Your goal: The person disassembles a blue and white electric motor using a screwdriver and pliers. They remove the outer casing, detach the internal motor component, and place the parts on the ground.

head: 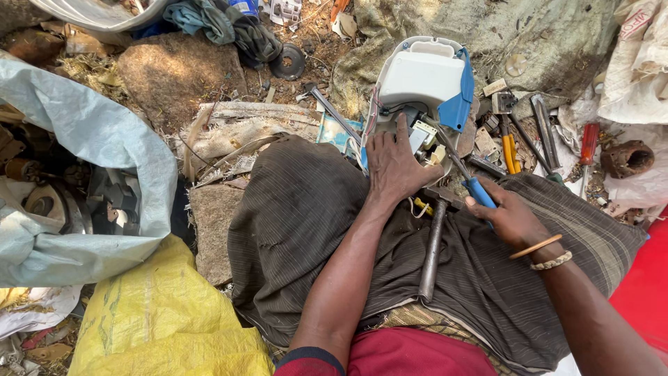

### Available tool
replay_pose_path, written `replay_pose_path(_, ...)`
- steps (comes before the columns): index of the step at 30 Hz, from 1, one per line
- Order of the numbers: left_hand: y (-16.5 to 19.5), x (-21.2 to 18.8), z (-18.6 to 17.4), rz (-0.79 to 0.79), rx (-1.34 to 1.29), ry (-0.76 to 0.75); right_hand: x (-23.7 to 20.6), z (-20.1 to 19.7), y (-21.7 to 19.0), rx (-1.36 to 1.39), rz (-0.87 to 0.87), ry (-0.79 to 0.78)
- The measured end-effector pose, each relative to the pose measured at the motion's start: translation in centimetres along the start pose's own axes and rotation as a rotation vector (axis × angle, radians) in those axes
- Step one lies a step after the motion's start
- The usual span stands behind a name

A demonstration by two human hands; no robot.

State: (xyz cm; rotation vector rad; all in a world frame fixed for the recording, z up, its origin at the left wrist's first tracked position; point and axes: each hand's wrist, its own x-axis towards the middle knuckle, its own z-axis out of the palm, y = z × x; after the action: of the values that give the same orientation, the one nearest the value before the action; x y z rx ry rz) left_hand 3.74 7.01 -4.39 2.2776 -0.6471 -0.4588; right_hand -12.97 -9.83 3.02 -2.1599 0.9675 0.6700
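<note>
Centrally, the white-and-blue plastic appliance [424, 83] rests on the ground just past the knees. Left hand [394, 163] lies flat, fingers spread, pressing on its exposed wiring; right hand [508, 216] is closed around a blue-handled screwdriver [463, 170] — tip in the casing. Casing likely light, rigid, brittle — best steadied by its outer shell. A hammer [433, 247] lies on the lap.

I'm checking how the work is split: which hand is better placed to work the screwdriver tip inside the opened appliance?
Right hand, probably: it grips the screwdriver, tip inside the appliance. Left hand lies flat, bracing it.
</note>
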Motion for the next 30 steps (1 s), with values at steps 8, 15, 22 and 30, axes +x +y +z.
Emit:
replay_pose_path(8,0.5,-0.8,-0.5,0.060,-0.093,0.131,-1.5,-1.1,-1.1,-0.278,0.169,-0.032)
replay_pose_path(15,0.4,-1.6,-0.4,0.070,-0.158,0.099,0.7,-0.8,1.1,0.051,0.045,-0.082)
replay_pose_path(22,0.5,-2.1,0.1,0.061,-0.145,0.069,3.3,-0.4,2.1,0.096,0.131,-0.098)
replay_pose_path(30,0.1,-1.9,0.0,0.033,-0.239,0.001,5.3,-0.8,4.8,0.097,0.016,-0.137)
